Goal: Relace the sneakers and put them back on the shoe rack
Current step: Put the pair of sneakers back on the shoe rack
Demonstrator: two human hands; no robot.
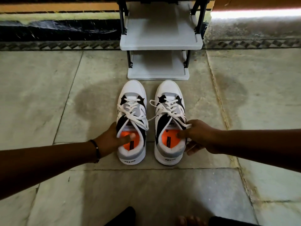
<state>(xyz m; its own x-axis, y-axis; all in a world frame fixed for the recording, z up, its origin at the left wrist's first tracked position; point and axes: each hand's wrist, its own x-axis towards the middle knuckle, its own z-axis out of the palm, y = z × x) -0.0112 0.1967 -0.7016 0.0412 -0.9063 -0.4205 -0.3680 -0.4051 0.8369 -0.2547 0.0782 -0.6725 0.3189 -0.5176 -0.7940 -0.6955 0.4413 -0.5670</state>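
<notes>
Before the shoe rack (161, 41), both hands grip the laced sneakers' collars: left hand (112, 139) one sneaker (132, 121), right hand (198, 136) the other (170, 121).

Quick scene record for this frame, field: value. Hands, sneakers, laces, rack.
left hand: grips left sneaker at the collar, thumb inside over the orange insole
right hand: grips right sneaker at the collar, thumb inside
laces: threaded on both, ends loose
sneaker position: side by side on floor, toes toward rack
shoe rack: grey shelves in view hold no shoes
</notes>
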